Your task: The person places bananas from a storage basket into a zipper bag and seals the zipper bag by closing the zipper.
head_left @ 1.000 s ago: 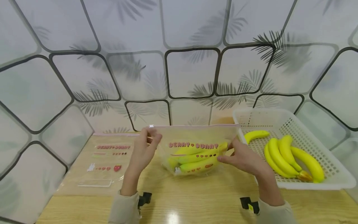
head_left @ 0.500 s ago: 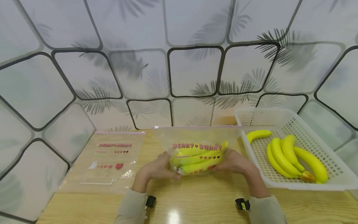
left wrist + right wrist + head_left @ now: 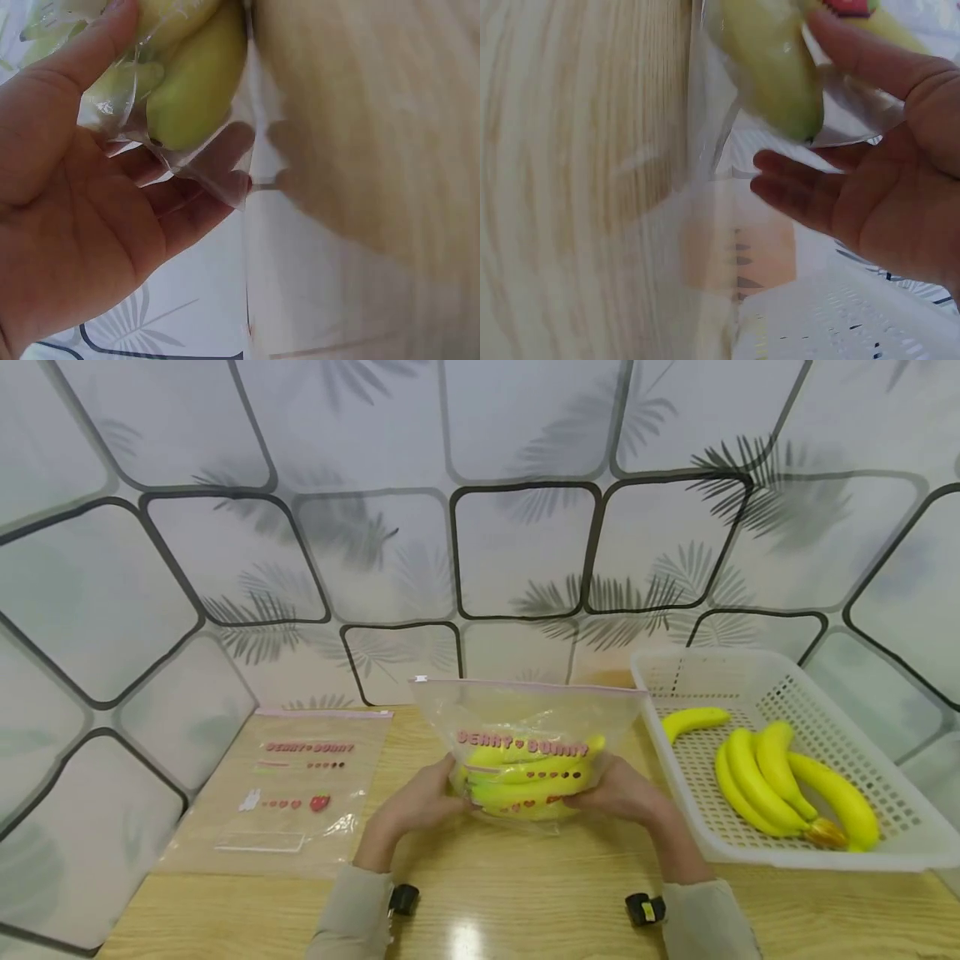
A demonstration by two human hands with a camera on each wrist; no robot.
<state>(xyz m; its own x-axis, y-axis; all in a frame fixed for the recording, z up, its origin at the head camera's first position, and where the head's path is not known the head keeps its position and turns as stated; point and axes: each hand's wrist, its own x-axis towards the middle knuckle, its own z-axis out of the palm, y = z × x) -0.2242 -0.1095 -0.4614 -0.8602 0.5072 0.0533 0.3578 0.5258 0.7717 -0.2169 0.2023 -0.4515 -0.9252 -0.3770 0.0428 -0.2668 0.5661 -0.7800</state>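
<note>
Left hand (image 3: 423, 799) and right hand (image 3: 624, 791) hold the slider bag (image 3: 525, 703) between them, bananas (image 3: 517, 792) lengthwise hand-to-hand; only wrist views show fingers (image 3: 189, 225) behind.

Filled bag (image 3: 536, 706) sits in the middle, bananas (image 3: 517, 789) in its lower half, zip edge (image 3: 528, 684) at its 12. My L hand (image 3: 427, 793) is on its side at 9 o'c., R hand (image 3: 618, 789) at 3. Can't quite tell if the base touches the table (image 3: 525, 893) or is just above. Spare bag (image 3: 281, 777) lies flat on tbl. at 9 o'c., beyond my L hand. Basket (image 3: 825, 859) is at 3, w/ a bunch (image 3: 765, 785) approx. mid-floor & a lone banana (image 3: 693, 720) at the basket's 10. Wall (image 3: 517, 552) behind all, 12 o'c.
</note>
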